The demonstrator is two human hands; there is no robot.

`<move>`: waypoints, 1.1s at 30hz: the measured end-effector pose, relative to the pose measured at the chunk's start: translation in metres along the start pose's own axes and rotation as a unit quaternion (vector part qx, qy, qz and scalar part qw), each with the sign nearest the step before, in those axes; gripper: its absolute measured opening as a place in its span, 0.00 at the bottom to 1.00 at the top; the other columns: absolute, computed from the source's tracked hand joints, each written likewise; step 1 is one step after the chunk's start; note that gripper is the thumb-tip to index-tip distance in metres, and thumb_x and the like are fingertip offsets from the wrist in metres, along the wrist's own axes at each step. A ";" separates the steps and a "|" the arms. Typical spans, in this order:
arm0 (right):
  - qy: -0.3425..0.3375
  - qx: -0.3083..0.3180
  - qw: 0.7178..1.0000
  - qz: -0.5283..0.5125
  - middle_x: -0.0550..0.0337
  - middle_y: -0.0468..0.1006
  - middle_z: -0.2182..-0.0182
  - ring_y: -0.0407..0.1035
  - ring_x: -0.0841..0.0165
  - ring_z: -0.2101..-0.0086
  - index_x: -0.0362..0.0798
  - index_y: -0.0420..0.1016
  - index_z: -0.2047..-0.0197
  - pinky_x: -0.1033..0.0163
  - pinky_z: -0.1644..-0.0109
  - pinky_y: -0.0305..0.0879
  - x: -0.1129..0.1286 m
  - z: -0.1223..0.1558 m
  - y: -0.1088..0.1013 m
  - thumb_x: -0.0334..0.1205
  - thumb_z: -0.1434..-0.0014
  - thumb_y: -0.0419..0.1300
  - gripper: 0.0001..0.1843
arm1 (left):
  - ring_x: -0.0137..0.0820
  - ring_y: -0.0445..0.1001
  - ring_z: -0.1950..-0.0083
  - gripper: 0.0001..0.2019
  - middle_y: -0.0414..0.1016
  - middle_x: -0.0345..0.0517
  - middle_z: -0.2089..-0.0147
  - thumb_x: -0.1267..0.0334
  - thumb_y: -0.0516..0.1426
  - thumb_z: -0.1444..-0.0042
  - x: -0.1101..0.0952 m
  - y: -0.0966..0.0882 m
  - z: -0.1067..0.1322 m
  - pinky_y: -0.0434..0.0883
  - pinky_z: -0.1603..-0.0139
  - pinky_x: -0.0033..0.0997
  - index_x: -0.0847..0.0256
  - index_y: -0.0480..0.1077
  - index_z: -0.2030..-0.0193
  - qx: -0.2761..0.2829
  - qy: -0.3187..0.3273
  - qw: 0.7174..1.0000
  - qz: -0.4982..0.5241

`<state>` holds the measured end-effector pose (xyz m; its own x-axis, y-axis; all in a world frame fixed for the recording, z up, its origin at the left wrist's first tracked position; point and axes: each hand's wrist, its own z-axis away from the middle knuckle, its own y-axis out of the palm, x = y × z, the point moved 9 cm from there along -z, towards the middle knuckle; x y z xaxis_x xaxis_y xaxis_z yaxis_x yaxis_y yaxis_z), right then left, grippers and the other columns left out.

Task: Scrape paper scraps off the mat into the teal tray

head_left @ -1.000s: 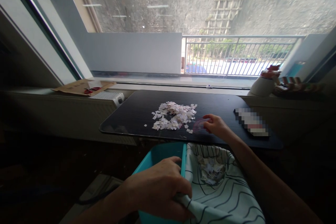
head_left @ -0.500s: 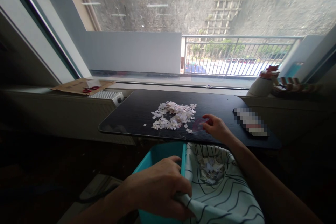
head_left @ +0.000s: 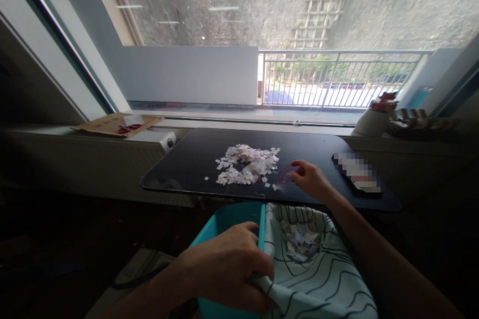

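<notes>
My right hand [head_left: 307, 175] pinches a clear pinkish protractor [head_left: 286, 174] by its edge, low over the dark table [head_left: 179, 164]. Just left of the protractor lies a loose heap of small white paper scraps [head_left: 249, 164], with a few strays by its near side. Below the table's front edge, my left hand [head_left: 235, 264] is closed around the near rim of a turquoise bin [head_left: 213, 224]. A pale cloth with dark wavy lines [head_left: 318, 281] lines the bin's right part and holds more paper scraps [head_left: 301, 241]. The left fingertips are partly hidden.
A pixelated flat object [head_left: 357, 173] lies at the table's right. On the left ledge, red-handled scissors [head_left: 130, 128] rest on brown paper [head_left: 101, 123] beside a white radiator [head_left: 153, 140]. A white vase [head_left: 370, 122] stands on the right sill. The window closes off the far side.
My right hand has shifted slightly to the right with the protractor. One stray scrap near it has slid rightward, apart from its neighbour. My left hand keeps its place on the rim.
</notes>
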<state>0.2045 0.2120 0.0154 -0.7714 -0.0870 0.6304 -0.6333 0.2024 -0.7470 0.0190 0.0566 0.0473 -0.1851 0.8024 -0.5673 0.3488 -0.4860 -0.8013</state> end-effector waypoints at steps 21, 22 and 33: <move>-0.043 0.024 0.998 0.037 0.58 0.79 0.72 0.70 0.67 0.71 0.43 0.75 0.48 0.64 0.66 0.62 0.018 0.004 -0.002 0.40 0.43 0.57 0.21 | 0.23 0.63 0.78 0.11 0.55 0.28 0.83 0.62 0.70 0.56 0.000 -0.001 0.001 0.56 0.42 0.29 0.58 0.71 0.74 -0.002 -0.001 1.000 0.002; -0.042 0.018 0.998 0.043 0.57 0.79 0.71 0.70 0.66 0.71 0.42 0.75 0.48 0.63 0.66 0.62 0.018 0.004 -0.005 0.39 0.44 0.57 0.21 | 0.23 0.64 0.77 0.11 0.56 0.28 0.83 0.62 0.70 0.56 0.000 0.000 0.001 0.56 0.42 0.29 0.58 0.71 0.74 0.004 -0.005 1.000 0.002; -0.078 0.030 0.996 0.028 0.58 0.79 0.70 0.70 0.68 0.71 0.42 0.72 0.44 0.65 0.66 0.62 0.034 0.003 0.010 0.38 0.41 0.54 0.22 | 0.24 0.66 0.76 0.10 0.57 0.29 0.83 0.61 0.69 0.55 0.001 0.002 0.001 0.55 0.40 0.31 0.58 0.72 0.74 0.023 -0.018 1.000 0.001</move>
<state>0.1714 0.2085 0.0288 -0.8035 -0.2286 0.5497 -0.5872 0.1524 -0.7949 0.0184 0.0563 0.0447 -0.2172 0.7885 -0.5755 0.3069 -0.5045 -0.8070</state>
